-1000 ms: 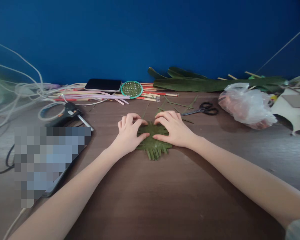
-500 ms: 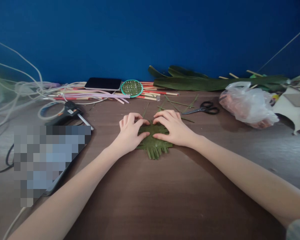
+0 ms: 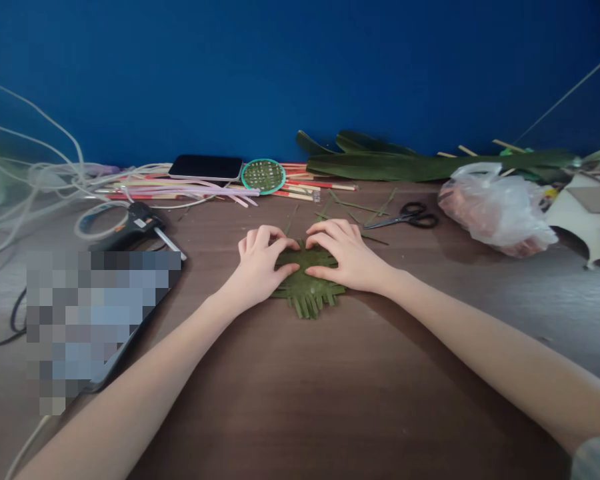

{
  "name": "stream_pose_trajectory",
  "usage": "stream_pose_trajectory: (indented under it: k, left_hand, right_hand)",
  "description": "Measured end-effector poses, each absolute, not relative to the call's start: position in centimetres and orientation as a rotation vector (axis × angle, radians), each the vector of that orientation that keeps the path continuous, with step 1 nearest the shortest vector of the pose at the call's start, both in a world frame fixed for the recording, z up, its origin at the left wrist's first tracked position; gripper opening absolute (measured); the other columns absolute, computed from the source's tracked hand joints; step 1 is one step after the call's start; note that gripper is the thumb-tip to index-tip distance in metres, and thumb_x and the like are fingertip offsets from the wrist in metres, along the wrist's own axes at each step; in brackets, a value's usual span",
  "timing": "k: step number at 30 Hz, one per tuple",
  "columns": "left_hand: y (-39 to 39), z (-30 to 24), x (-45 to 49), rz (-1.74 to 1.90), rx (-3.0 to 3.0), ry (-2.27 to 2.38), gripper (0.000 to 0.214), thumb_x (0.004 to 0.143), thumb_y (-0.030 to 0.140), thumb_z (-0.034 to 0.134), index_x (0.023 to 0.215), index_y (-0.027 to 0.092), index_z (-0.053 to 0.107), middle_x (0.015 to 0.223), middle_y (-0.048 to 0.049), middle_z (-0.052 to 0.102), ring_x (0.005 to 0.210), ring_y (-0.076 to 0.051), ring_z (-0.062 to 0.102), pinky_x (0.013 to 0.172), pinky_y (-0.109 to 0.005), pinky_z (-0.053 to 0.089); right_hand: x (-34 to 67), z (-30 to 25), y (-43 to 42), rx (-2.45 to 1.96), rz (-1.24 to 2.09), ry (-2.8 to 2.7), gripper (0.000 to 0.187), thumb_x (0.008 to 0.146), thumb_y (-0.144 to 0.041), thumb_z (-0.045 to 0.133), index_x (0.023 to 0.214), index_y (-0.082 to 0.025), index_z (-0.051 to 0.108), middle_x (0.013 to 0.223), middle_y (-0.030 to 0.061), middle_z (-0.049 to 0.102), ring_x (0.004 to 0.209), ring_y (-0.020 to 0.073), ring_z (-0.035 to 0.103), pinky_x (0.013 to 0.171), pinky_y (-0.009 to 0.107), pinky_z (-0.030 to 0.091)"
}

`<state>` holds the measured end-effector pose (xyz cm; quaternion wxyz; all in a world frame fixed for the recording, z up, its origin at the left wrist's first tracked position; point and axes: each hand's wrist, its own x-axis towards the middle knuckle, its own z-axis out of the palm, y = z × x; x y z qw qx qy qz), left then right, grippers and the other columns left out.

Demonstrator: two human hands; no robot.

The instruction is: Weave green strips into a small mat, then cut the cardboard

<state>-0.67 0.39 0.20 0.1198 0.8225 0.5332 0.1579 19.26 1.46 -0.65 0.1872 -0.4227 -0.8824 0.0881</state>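
A small mat woven from green leaf strips (image 3: 307, 288) lies flat on the brown table (image 3: 330, 393), its loose strip ends pointing toward me. My left hand (image 3: 258, 266) presses on the mat's left side with fingers curled, thumb lying across the weave. My right hand (image 3: 347, 256) covers its right side, fingers bent and pinching at the far edge, where the fingertips of both hands nearly meet. The far part of the mat is hidden under my fingers.
Black scissors (image 3: 409, 217) and loose leaf strips lie behind my hands. Long green leaves (image 3: 420, 165) rest against the blue wall. A plastic bag (image 3: 495, 208) sits right. A phone (image 3: 206, 167), a round teal woven disc (image 3: 263, 176), sticks, cords and a glue gun (image 3: 133, 225) lie left.
Almost nothing: my fingertips have shifted slightly closer together at the mat's far edge; the mat stays in place.
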Motion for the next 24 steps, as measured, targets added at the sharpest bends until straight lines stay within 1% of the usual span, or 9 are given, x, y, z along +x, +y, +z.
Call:
stream_pose_trajectory:
  k: [3,5,8,11,16,24]
  left_hand:
    - [0.39,0.18,-0.65,0.490,2.387,1.557,0.024,0.078,0.026,0.061,0.102,0.024,0.058,0.104,-0.0042,0.045,0.104,-0.024,0.039,0.094,-0.043,0.030]
    - [0.41,0.10,-0.64,0.538,2.354,1.593,0.028,0.075,0.027,0.065,0.102,0.022,0.056,0.103,-0.0046,0.045,0.103,-0.024,0.041,0.093,-0.042,0.032]
    - [0.42,0.00,-0.57,0.618,2.290,1.708,0.036,0.068,0.029,0.071,0.096,0.017,0.053,0.104,-0.0065,0.045,0.100,-0.024,0.042,0.092,-0.040,0.034]
    - [0.36,0.00,-0.47,0.638,2.274,1.787,0.038,0.065,0.033,0.074,0.091,0.016,0.051,0.104,-0.0075,0.045,0.099,-0.024,0.041,0.091,-0.041,0.035]
    - [0.22,0.08,-0.49,0.610,2.313,1.795,0.035,0.067,0.035,0.072,0.089,0.017,0.053,0.103,-0.0073,0.045,0.099,-0.025,0.042,0.089,-0.041,0.035]
    - [0.20,0.06,-0.71,0.585,2.366,1.738,0.028,0.071,0.034,0.069,0.091,0.019,0.058,0.104,-0.0063,0.044,0.102,-0.026,0.040,0.089,-0.043,0.034]
  right_hand:
    - [19.27,-0.69,1.47,-1.190,0.251,-2.482,0.032,0.079,-0.047,0.055,0.101,-0.023,0.053,0.123,0.0073,0.051,0.115,0.0268,0.038,0.092,0.042,0.030]
    - [19.27,-0.70,1.47,-1.192,0.250,-2.478,0.032,0.079,-0.047,0.055,0.100,-0.023,0.053,0.123,0.0075,0.051,0.115,0.0267,0.038,0.092,0.042,0.030]
    - [19.28,-0.73,1.49,-1.195,0.244,-2.472,0.032,0.079,-0.047,0.055,0.099,-0.022,0.053,0.123,0.0077,0.051,0.115,0.0264,0.039,0.091,0.041,0.030]
    - [19.32,-0.78,1.49,-1.200,0.240,-2.467,0.033,0.079,-0.048,0.055,0.099,-0.022,0.053,0.123,0.0080,0.051,0.114,0.0265,0.039,0.091,0.041,0.030]
    - [19.39,-0.76,1.48,-1.190,0.239,-2.463,0.033,0.079,-0.049,0.055,0.097,-0.021,0.053,0.122,0.0083,0.052,0.114,0.0263,0.039,0.091,0.041,0.030]
    - [19.39,-0.81,1.52,-1.197,0.258,-2.455,0.033,0.078,-0.048,0.057,0.097,-0.021,0.052,0.122,0.0081,0.052,0.114,0.0271,0.039,0.091,0.042,0.030]
